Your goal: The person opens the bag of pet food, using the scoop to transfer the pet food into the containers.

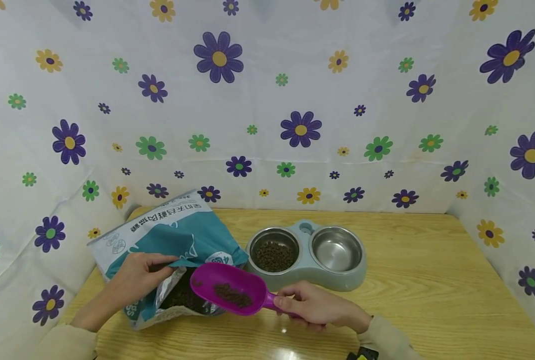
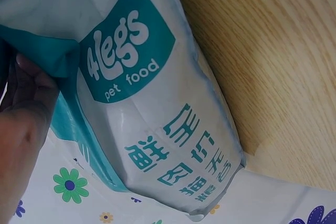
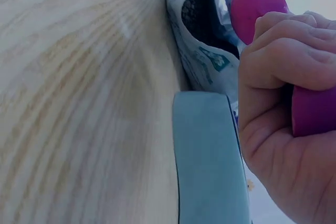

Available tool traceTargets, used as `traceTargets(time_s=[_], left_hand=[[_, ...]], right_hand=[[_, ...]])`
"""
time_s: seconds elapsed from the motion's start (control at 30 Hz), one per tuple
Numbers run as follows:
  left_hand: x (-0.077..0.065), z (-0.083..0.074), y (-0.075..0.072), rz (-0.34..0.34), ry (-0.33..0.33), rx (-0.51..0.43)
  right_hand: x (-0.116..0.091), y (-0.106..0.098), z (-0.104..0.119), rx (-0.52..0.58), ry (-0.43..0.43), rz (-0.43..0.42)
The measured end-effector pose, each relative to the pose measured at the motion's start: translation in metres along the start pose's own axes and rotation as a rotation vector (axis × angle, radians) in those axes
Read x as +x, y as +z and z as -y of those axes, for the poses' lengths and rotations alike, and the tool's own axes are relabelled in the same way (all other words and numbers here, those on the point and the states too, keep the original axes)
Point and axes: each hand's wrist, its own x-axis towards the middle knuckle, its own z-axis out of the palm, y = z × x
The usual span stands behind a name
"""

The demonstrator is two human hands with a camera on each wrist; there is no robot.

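At the left of the head view a teal and white pet food bag (image 1: 213, 227) lies on its side, its mouth open toward the front with dark kibble (image 1: 181, 295) inside. My left hand (image 1: 134, 277) pinches the upper edge of that mouth and lifts it. A magenta scoop (image 1: 249, 281) carries some brown kibble in front of the opening. My right hand (image 1: 312, 305) grips its handle, fingers curled round it in the right wrist view. Behind the scoop, a steel bowl (image 1: 269, 235) holds kibble; the steel bowl (image 1: 337, 247) to its right is empty.
Both bowls sit in a light blue double holder (image 1: 335, 283) on the wooden table (image 1: 429, 280). A white cloth (image 1: 267, 95) with printed flowers hangs behind the table and along its sides. The bag stands close to the holder's left side.
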Motion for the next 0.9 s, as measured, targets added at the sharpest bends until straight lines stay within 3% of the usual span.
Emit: traceTargets(time_s=[0.4,0.67,0.9], left_hand=[[-0.001,0.001,0.001,-0.020,0.032,0.016],[-0.001,0.000,0.001,-0.010,0.013,0.005],[-0.001,0.000,0.001,-0.012,0.006,0.002]], right_hand=[[-0.018,-0.032,0.008,-0.004,-0.032,-0.089],[-0.038,-0.059,0.015,-0.061,0.045,-0.238],[-0.050,-0.074,0.018,-0.130,0.089,-0.296]])
